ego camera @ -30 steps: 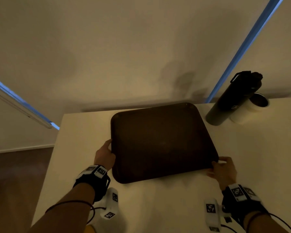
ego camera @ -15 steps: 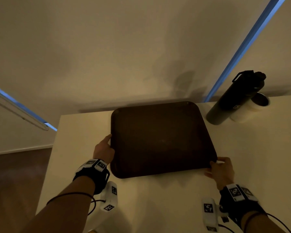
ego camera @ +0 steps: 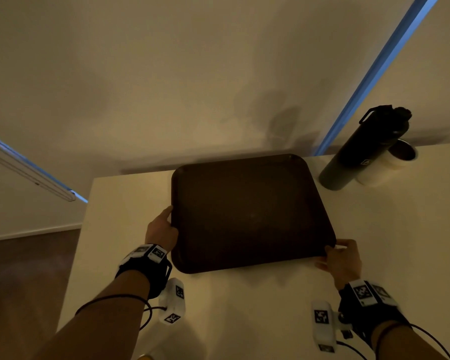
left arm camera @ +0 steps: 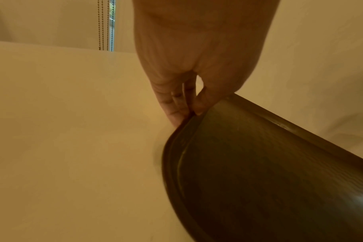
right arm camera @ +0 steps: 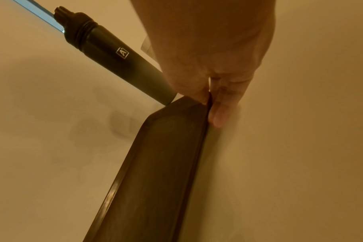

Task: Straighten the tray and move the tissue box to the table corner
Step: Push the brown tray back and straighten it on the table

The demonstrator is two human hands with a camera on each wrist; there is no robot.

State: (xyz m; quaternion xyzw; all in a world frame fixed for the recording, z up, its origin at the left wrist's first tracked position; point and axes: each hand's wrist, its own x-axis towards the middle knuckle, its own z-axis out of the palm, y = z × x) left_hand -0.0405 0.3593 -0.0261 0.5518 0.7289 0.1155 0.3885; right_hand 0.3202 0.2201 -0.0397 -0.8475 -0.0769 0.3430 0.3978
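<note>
A dark brown tray (ego camera: 250, 211) lies on the pale table (ego camera: 244, 307), its far edge close to the wall. My left hand (ego camera: 164, 227) pinches its left rim, thumb on top and fingers beneath, as the left wrist view shows on the tray (left arm camera: 259, 163) under my left hand (left arm camera: 189, 113). My right hand (ego camera: 340, 258) pinches the near right corner; the right wrist view has the thumb on the tray (right arm camera: 166, 155) rim and my right hand (right arm camera: 211, 104) fingers below. No tissue box is in view.
A tall black bottle (ego camera: 361, 152) stands at the back right, close to the tray's far right corner, also seen as the bottle (right arm camera: 114, 55) in the right wrist view. A white cup (ego camera: 390, 162) stands just behind it. The table's left edge (ego camera: 81, 229) drops to a dark floor.
The tray has turned and slid slightly away from me with both hands on it; its near edge now lies closer to square with the table.
</note>
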